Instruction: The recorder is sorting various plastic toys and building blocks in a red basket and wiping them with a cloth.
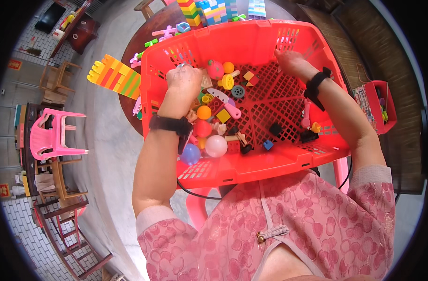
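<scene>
A red plastic basket (pixel 231 40) with lattice walls and floor lies before me, tilted towards my body. My left hand (pixel 184 80) is curled over the toys at its left side; a small shiny bit shows at the knuckles, and what the fingers hold is hidden. Close by are a pink dragon-fruit toy (pixel 215 69), a toy knife (pixel 225 100) with a pink handle, a yellow toy piece (pixel 228 81) and an orange ball (pixel 204 112). Near the far right wall, my right hand (pixel 291 62) is bent inward, its grip unclear. Black bands circle both wrists.
Behind the basket, a round wooden table (pixel 136 45) carries building-block stacks, including a yellow striped one (pixel 115 77). A pink plastic chair (pixel 56 134) stands left on the concrete floor. At right is a red box (pixel 384 105) holding small things.
</scene>
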Motion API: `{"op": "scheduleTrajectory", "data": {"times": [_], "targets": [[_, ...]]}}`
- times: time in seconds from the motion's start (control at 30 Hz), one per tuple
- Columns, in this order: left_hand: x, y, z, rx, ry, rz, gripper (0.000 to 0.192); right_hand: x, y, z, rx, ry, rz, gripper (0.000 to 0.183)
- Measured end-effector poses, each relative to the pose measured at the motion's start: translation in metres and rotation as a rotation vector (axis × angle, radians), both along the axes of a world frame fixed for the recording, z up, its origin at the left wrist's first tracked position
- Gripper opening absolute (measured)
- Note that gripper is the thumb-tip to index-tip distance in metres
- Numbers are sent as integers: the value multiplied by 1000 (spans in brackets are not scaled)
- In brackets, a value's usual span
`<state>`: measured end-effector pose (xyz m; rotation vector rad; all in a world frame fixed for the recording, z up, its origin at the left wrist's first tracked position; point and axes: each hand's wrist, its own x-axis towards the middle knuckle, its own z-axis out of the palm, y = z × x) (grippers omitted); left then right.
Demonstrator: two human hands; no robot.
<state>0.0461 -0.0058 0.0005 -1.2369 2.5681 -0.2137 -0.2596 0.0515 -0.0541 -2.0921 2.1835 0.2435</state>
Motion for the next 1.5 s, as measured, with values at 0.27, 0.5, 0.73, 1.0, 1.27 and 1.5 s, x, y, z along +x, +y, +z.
{"op": "scheduleTrajectory", "data": {"times": [0.27,0.5,0.73,1.0,1.27,1.5], "targets": [[-1,-4,-8,38,-20,-7,21,-11,-2,-20,-76,51,67,18],[-5,1,1,63,-16,17,22,-30,-1,-36,-92,128,186,14],[-11,1,0,76,54,38,22,-43,-8,-50,-120,164,289,17],[-21,2,-1,-88,464,-134,28,-44,-16,-23,3,-287,33,20],[-37,44,9,128,1002,-365,55,55,21,78,243,-1278,21,26],[-41,43,19,181,1086,-444,37,66,27,91,309,-1517,31,24]]}}
